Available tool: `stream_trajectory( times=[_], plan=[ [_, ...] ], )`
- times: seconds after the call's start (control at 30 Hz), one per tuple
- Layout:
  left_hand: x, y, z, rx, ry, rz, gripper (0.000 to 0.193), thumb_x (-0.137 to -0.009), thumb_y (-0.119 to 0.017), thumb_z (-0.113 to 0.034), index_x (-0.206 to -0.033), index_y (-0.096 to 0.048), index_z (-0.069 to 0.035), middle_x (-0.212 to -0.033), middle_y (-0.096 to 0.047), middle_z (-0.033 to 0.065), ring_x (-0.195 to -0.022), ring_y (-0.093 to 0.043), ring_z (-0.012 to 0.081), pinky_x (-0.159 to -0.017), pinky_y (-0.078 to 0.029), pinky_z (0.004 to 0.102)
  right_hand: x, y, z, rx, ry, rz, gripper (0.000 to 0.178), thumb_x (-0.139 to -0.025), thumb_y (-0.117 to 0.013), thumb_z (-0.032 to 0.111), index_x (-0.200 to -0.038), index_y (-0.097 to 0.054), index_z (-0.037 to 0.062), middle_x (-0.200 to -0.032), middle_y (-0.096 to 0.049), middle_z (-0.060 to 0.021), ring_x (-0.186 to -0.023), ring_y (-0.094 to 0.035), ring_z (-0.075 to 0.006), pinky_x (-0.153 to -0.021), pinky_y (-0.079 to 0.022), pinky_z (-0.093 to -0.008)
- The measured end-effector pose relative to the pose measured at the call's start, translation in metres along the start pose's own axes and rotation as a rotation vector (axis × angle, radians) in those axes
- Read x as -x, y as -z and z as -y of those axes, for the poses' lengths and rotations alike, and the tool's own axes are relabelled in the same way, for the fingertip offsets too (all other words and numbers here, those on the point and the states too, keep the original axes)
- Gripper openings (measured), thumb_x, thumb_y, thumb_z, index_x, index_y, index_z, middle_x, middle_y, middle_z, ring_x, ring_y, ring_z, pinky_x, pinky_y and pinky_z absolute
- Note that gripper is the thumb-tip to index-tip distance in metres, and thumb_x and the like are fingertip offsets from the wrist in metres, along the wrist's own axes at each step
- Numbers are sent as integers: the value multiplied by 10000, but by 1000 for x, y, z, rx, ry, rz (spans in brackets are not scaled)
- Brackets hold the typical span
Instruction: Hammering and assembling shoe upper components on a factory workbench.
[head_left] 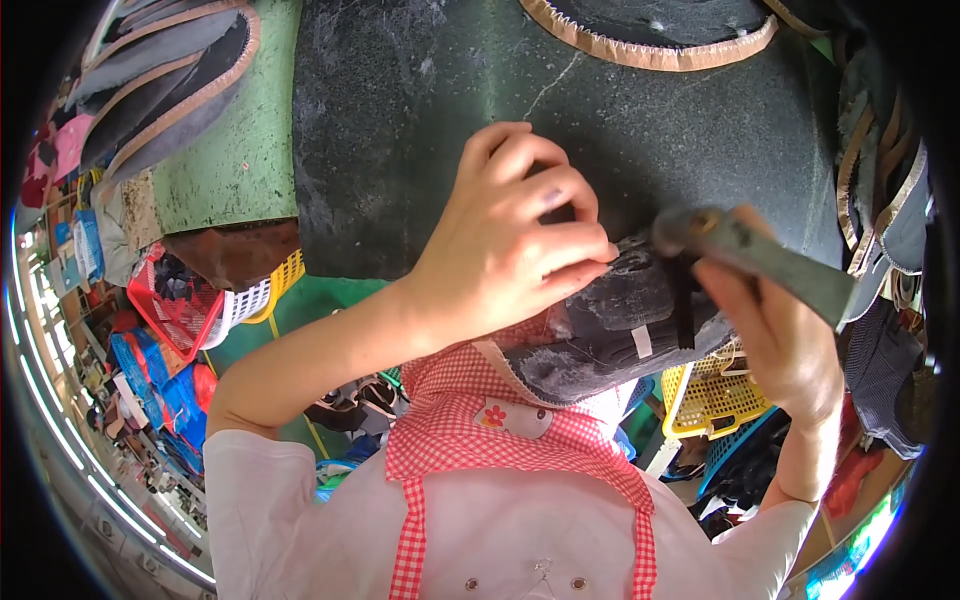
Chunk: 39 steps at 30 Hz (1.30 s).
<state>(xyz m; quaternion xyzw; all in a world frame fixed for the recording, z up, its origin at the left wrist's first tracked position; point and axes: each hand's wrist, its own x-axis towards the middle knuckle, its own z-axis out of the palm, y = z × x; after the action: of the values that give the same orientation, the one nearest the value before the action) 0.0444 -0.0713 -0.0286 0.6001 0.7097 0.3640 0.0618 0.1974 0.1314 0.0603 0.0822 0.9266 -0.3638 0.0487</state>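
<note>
A dark shoe upper piece (585, 365) with a tan edge strip and a small white tab hangs over the near edge of the black-topped work surface (400, 150). My left hand (510, 235) has its fingers curled and pressed on the piece's upper part, at the surface edge. In my right hand (780, 335) is a hammer (775, 262), its grey metal head just right of the left fingertips. Motion smears the hammer's rounded end, and the fingers hide most of its handle.
Another tan-edged dark piece (655, 45) lies at the far side. More such pieces are stacked at far left (190, 70) and at the right edge (885, 190). Below stand a red basket (180, 305) on the left and a yellow basket (712, 395) on the right.
</note>
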Motion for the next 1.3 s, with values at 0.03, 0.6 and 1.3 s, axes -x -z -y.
stream_trajectory(
  times=[0.03,0.6,1.3],
  plan=[
    [1,-1,-3,1,2,2,249,-644,-872,-194,-872,-770,-208,-961,-636,-52,-1055,-555,238,-1021,-393,492,3,0,2,-21,-56,-93,230,-952,-673,76,-1158,-606,0,-747,-631,-53,-601,-541,-99,-547,-443,-290],
    [5,12,0,0,28,-2,227,-661,-854,-187,-872,-780,-223,-939,-631,-50,-1015,-575,233,-1043,-391,550,4,-17,11,-20,-28,324,264,-949,-664,52,-1198,-609,-16,-841,-696,-156,-627,-656,-282,-554,-486,-367],
    [-103,3,52,66,-472,247,89,-837,-756,-187,-875,-727,-113,-854,-693,8,-932,-631,208,-884,-499,361,25,14,23,-128,-325,-32,121,-940,-627,-1,-1040,-655,-63,-886,-635,-74,-718,-564,-106,-629,-435,-244]
  ],
)
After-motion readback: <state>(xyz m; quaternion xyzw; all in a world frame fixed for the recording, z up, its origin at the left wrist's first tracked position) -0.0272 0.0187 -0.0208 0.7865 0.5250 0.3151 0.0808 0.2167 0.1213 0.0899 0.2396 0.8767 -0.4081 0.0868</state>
